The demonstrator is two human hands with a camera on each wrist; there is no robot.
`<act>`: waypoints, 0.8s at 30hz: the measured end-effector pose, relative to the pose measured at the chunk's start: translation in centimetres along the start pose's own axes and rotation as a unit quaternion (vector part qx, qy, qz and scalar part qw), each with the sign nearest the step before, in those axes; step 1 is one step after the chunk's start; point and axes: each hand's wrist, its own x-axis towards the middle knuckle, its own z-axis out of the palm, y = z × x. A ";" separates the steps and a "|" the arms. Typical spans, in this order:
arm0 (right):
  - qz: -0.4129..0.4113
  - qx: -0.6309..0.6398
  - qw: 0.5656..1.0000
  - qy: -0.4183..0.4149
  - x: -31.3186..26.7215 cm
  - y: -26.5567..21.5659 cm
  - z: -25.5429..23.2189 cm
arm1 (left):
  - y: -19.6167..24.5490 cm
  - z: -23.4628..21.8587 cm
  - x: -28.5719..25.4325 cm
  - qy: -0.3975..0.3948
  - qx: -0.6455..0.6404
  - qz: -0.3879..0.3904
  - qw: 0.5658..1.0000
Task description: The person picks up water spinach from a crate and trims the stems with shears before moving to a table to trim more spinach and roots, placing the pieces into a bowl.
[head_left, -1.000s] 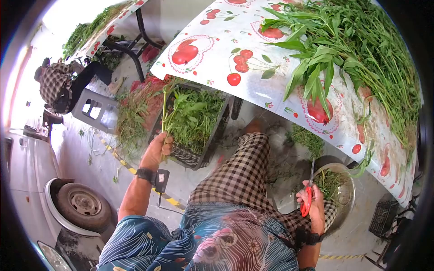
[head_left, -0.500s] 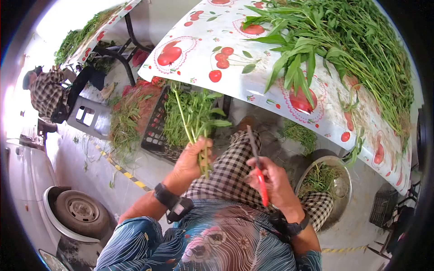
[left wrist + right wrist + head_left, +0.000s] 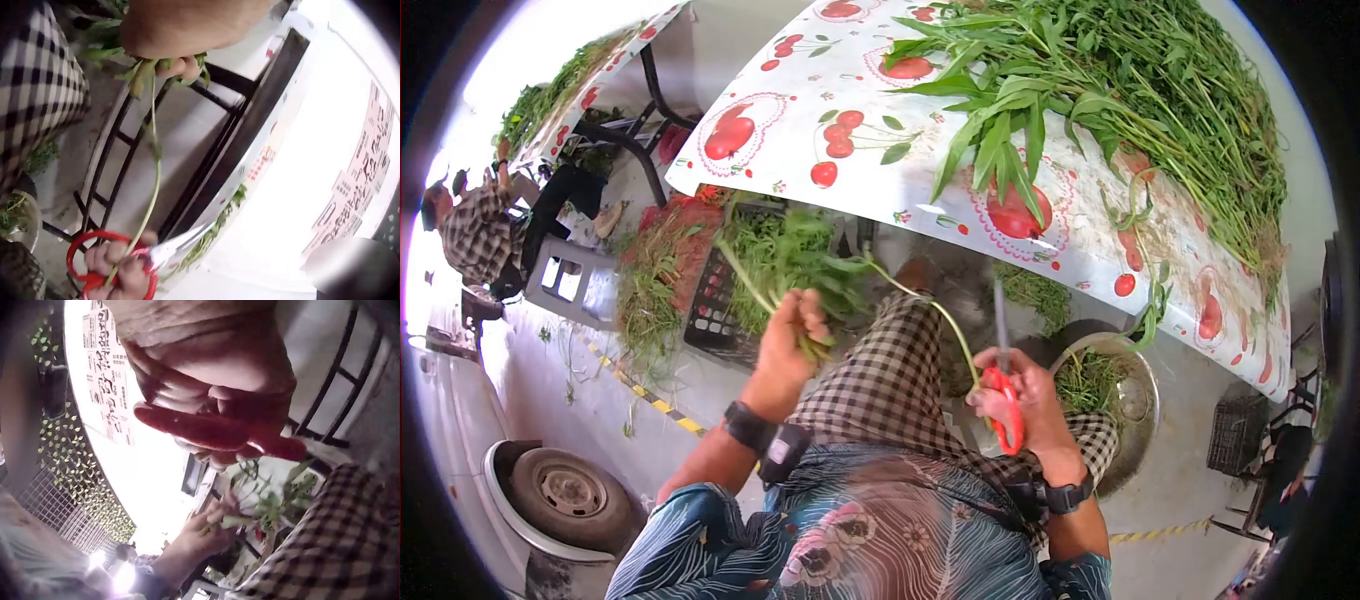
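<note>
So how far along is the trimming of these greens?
Partly done: cut scraps lie in the metal bowl and greens fill the black crate. In hand: the left hand grips a bunch of greens, and the right hand holds red scissors. Left: the big pile of greens on the table.

scissors [image 3: 1004, 415] red handles | stems [image 3: 785, 265] green | trousers [image 3: 900, 385] black-white check | tablecloth [image 3: 800, 130] white, red cherries

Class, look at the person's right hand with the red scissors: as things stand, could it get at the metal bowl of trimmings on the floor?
Probably yes. The right hand grips the red scissors and pinches a long stem, but the metal bowl sits just beside it, under the table edge, with open space between.
</note>
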 end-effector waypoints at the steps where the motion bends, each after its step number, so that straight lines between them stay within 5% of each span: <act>1: 0.009 0.009 1.000 0.016 -0.8 -0.1 -0.8 | 0.3 -1.0 0.3 -0.022 0.002 0.016 1.000; 5: 0.017 0.046 0.996 0.077 -4.2 -0.2 -4.1 | 0.7 -2.5 0.3 -0.026 -0.028 0.061 0.997; 8: -0.020 0.079 0.990 0.116 -6.1 0.2 -5.1 | -0.5 -2.0 -0.1 -0.038 -0.038 0.011 0.999; 12: -0.039 0.091 0.989 0.110 -6.9 0.5 -5.3 | -4.8 -0.4 -1.6 -0.112 0.015 -0.128 0.985; 15: 0.010 0.058 0.996 0.063 -7.4 -0.3 -5.4 | -7.8 2.1 -1.9 -0.090 0.037 -0.262 0.960; 18: 0.046 0.037 0.998 0.036 -7.8 -1.3 -4.8 | -9.8 6.2 -2.5 -0.033 0.132 -0.267 0.954; 22: 0.095 -0.042 0.994 0.028 -8.8 -1.6 -6.2 | -11.1 7.1 -1.1 -0.213 0.065 -0.380 0.897; 24: 0.070 -0.089 0.993 0.044 -9.2 -1.4 -7.0 | -12.4 7.7 -0.5 -0.178 0.004 -0.373 0.910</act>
